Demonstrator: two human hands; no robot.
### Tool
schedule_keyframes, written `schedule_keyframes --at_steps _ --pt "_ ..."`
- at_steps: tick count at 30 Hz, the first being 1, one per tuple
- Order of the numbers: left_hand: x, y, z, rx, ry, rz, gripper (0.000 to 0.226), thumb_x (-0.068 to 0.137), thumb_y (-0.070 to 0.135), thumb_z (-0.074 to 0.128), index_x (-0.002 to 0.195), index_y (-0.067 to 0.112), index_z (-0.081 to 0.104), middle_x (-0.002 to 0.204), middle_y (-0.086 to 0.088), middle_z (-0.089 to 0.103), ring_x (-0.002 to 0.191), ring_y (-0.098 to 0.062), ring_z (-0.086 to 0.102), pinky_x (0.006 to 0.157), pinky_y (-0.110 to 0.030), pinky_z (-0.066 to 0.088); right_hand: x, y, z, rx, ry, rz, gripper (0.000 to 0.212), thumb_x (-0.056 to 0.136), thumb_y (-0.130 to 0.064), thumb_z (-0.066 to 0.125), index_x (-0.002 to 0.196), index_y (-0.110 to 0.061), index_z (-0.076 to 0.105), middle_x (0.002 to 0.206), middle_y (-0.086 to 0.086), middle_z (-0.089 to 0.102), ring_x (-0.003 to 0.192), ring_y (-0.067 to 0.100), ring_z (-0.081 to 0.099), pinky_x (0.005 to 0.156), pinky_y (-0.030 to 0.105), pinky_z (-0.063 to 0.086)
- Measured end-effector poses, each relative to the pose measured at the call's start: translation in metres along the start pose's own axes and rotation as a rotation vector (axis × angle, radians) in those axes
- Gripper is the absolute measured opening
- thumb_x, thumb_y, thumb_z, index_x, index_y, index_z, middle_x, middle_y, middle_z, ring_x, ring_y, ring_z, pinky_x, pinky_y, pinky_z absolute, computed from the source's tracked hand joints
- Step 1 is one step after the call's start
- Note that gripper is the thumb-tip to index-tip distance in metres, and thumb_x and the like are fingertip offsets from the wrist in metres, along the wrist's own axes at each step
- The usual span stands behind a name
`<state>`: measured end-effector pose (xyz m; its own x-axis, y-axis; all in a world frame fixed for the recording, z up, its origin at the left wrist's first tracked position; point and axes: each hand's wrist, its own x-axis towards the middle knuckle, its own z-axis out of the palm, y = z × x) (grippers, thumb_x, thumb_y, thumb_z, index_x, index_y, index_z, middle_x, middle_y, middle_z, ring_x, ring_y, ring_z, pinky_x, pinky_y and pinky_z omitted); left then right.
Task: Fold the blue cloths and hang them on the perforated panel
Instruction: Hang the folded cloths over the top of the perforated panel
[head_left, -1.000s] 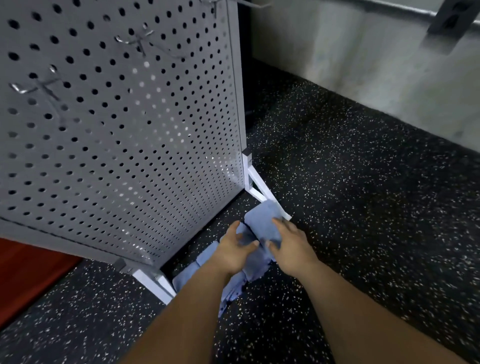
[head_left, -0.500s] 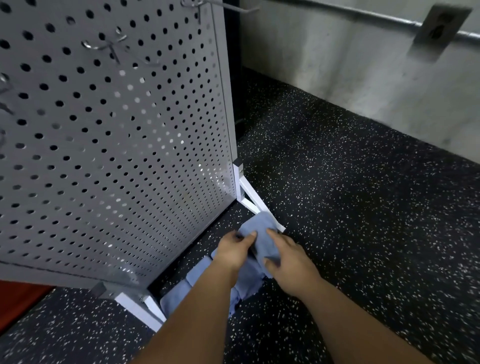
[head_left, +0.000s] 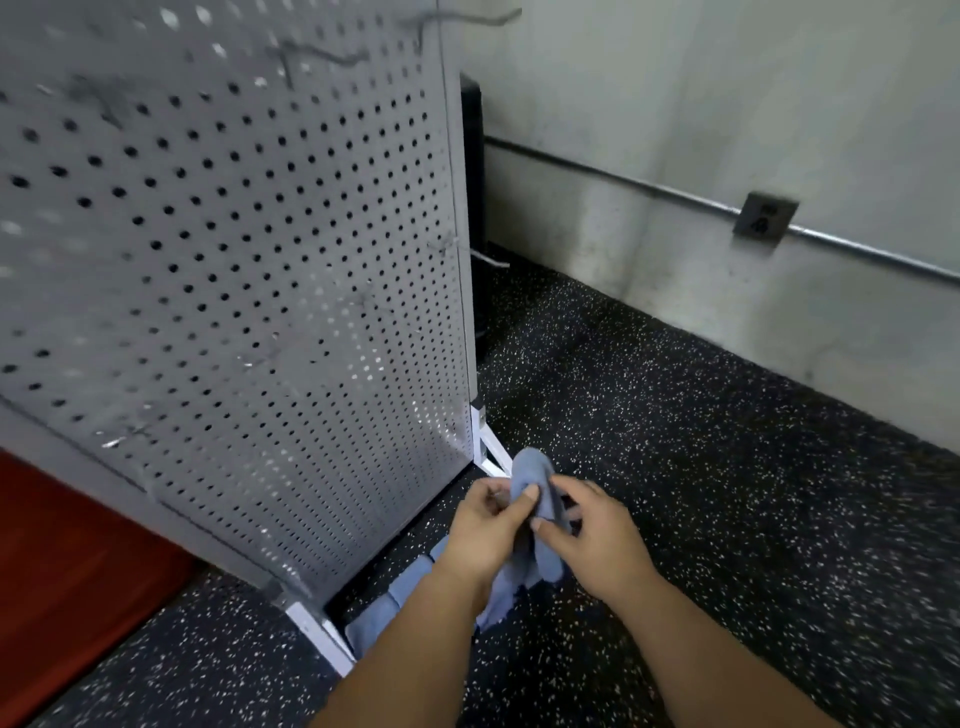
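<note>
A dark speckled floor is running back to a pale grey wall, where a metal pipe is crossing to a socket on the right. On the left a grey panel full of holes is standing upright on white feet, with blurred wire hooks sticking out near its top. A red surface is showing at the far left edge.

Near the panel's right foot, both hands are holding a blue cloth up off the floor. The left hand is pinching it between thumb and curled fingers, and the right hand is curling round it from the other side – thumb pressing on the fabric. The cloth is bunching between them, its top poking up above the fingers and its tail hanging down by the left wrist.

The other cloths are lying on the floor along the panel's base, partly hidden by the left forearm.
</note>
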<state>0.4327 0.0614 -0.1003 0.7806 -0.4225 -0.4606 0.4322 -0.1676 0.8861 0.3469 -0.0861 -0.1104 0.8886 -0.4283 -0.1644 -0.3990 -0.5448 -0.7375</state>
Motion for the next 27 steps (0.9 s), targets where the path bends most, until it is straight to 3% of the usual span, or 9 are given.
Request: schedule_keyframes --at_steps 4,6,9,13,19,24,27 --pt "-0.057 0.049 -0.006 0.075 0.01 0.156 0.026 0.099 0.021 0.076 0.12 0.011 0.062 0.108 -0.005 0.077 0.098 -0.017 0.075 0.079 -0.024 0.059 -0.028 -0.049 -0.037 0.023 0.061 -0.077 0.044 0.091 -0.039 0.078 0.132 -0.045 0.063 0.106 -0.022 0.075 0.087 -0.001 0.073 0.084 0.039 0.063" --pt "-0.082 0.069 -0.009 0.126 0.032 0.238 0.024 0.099 0.019 0.075 0.118 0.016 0.061 0.105 -0.001 0.076 0.092 -0.014 0.074 0.078 -0.026 0.059 -0.041 -0.073 -0.054 -0.004 0.101 -0.126 0.039 0.094 -0.041 0.075 0.13 -0.049 0.061 0.103 -0.023 0.075 0.083 0.0 0.073 0.08 0.04 0.063" --pt "-0.118 0.098 -0.012 0.216 0.071 0.35 0.023 0.099 0.021 0.074 0.115 0.026 0.058 0.096 0.009 0.076 0.073 -0.004 0.068 0.071 -0.029 0.056 -0.061 -0.108 -0.077 -0.012 0.138 -0.191 0.035 0.097 -0.042 0.071 0.129 -0.054 0.06 0.106 -0.028 0.075 0.092 -0.003 0.072 0.085 0.039 0.062" --pt "-0.159 0.136 -0.01 0.305 0.143 0.459 0.024 0.101 0.026 0.068 0.116 0.041 0.057 0.107 0.016 0.074 0.095 -0.003 0.071 0.082 -0.023 0.057 -0.088 -0.151 -0.105 0.007 0.19 -0.252 0.042 0.095 -0.053 0.072 0.133 -0.056 0.056 0.112 -0.031 0.074 0.105 -0.001 0.071 0.091 0.036 0.062" --pt "-0.198 0.197 -0.01 0.515 0.263 0.673 0.027 0.102 0.044 0.062 0.127 0.049 0.052 0.105 0.021 0.073 0.09 0.001 0.069 0.082 -0.04 0.062 -0.114 -0.21 -0.148 0.024 0.327 -0.323 0.04 0.098 -0.052 0.069 0.135 -0.053 0.056 0.114 -0.023 0.075 0.103 0.006 0.072 0.087 0.041 0.062" --pt "-0.221 0.243 -0.007 0.565 0.377 0.83 0.039 0.101 0.048 0.061 0.14 0.044 0.054 0.112 0.014 0.075 0.096 -0.009 0.071 0.085 -0.043 0.062 -0.115 -0.255 -0.179 0.022 0.451 -0.386 0.037 0.099 -0.055 0.064 0.135 -0.049 0.059 0.114 -0.019 0.076 0.102 0.01 0.072 0.087 0.042 0.061" --pt "-0.225 0.274 -0.007 0.591 0.459 0.889 0.036 0.102 0.044 0.062 0.138 0.04 0.06 0.111 0.011 0.077 0.098 -0.014 0.072 0.086 -0.041 0.061 -0.105 -0.276 -0.192 0.009 0.508 -0.408 0.041 0.097 -0.061 0.053 0.135 -0.048 0.056 0.113 -0.014 0.077 0.102 0.019 0.072 0.087 0.044 0.06"
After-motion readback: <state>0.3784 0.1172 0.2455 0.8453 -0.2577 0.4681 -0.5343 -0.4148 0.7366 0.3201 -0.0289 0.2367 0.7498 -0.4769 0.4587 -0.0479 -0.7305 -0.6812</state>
